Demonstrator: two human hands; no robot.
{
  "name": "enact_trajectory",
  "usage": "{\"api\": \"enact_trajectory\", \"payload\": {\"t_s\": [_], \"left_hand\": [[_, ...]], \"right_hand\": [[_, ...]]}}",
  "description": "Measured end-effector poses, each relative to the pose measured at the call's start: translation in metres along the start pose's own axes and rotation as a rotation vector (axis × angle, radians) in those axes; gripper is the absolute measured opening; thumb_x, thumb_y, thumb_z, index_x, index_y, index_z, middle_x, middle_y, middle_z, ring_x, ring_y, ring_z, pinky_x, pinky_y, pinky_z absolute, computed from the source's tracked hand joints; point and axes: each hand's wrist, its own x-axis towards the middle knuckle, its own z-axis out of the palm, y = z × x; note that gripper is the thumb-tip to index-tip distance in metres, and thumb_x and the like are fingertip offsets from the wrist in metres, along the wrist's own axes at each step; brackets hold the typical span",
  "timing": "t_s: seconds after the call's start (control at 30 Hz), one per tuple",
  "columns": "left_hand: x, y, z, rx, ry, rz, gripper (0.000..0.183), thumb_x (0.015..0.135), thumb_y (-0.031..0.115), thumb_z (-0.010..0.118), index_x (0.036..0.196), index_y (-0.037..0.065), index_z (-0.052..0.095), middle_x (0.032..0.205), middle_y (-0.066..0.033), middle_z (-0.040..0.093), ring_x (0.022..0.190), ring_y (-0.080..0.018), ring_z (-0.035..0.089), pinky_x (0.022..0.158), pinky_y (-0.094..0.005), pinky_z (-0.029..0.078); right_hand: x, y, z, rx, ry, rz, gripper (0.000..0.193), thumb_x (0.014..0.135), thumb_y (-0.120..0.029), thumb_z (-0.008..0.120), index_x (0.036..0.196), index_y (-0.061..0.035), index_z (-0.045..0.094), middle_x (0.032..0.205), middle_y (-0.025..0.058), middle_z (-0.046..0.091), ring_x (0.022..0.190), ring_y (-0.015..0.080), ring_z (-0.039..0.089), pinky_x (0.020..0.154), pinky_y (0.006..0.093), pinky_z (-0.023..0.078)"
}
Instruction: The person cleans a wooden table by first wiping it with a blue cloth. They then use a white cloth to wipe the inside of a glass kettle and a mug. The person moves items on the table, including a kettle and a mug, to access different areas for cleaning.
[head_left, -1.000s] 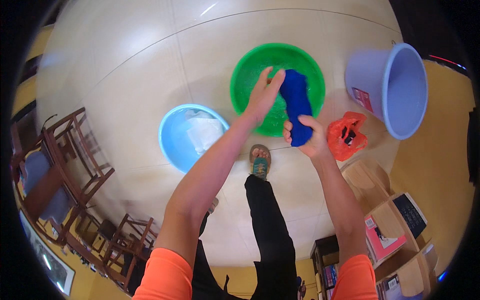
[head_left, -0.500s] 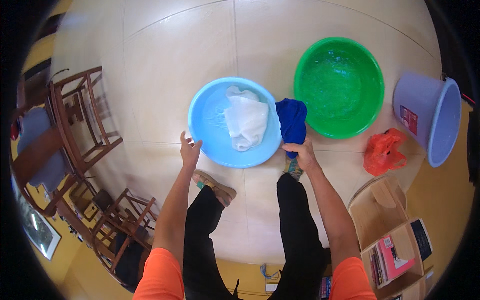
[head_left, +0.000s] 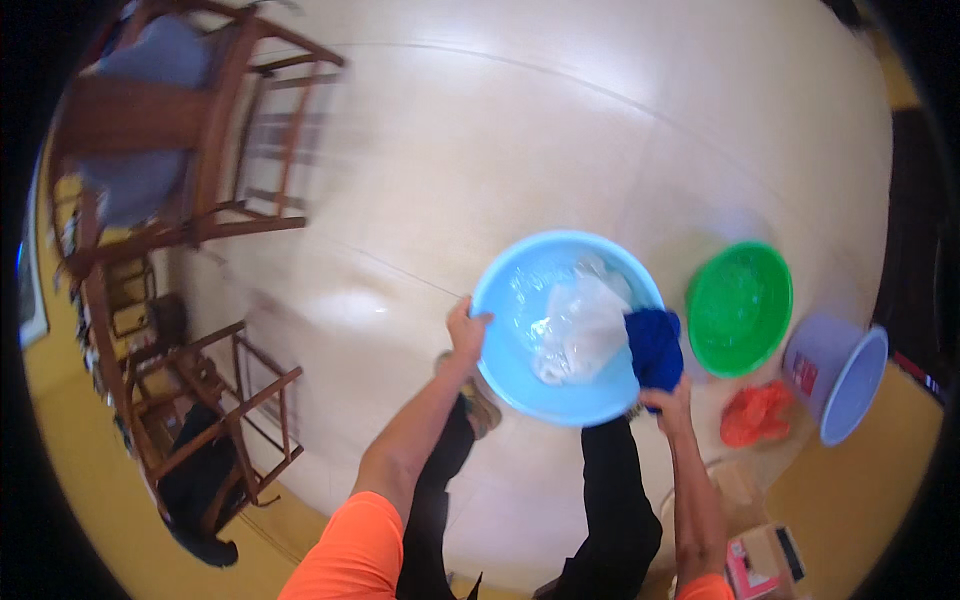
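Observation:
The light blue basin is held up off the floor between my two hands, looking larger than the green basin nearby. My left hand grips its left rim, thumb over the edge. At the lower right rim my right hand is closed, partly beside a dark blue cloth draped over that rim. How the right fingers wrap underneath is hidden. A wet white cloth lies in rippling water inside the basin.
To the right stand a green basin of water and a purple bucket. Near them lies a red plastic bag. A wooden shelf is at lower right. Wooden chairs line the left.
My left hand has closed on the basin's rim. The basin has come up off the floor with both cloths. My view has risen and turned, so the surrounding things look smaller and shifted.

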Motion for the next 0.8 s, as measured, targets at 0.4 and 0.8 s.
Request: {"api": "enact_trajectory", "payload": {"t_s": [0.4,0.8], "left_hand": [[-0.197,0.171,-0.378,-0.103,0.359,-0.121,0.022,0.059,-0.001,0.065,0.081,0.0,0.066,0.07,-0.0084,0.063,0.064,-0.0151,0.058,0.06,-0.0318,0.047],[-0.246,0.264,-0.726,-0.401,0.665,-0.047,0.021,0.06,-0.007,0.065,0.08,-0.001,0.065,0.07,-0.0075,0.062,0.065,-0.0165,0.058,0.06,-0.0322,0.047]], "right_hand": [[-0.25,-0.173,0.242,-0.101,-0.355,0.025,0.052,0.046,0.004,0.072,0.097,0.0029,0.062,0.088,0.0059,0.063,0.081,0.0208,0.061,0.08,0.0344,0.049],[-0.382,-0.286,0.586,-0.275,-0.796,0.112,0.042,0.049,0.007,0.067,0.091,0.0027,0.065,0.085,0.0089,0.066,0.075,0.0232,0.064,0.072,0.0361,0.051]]}}
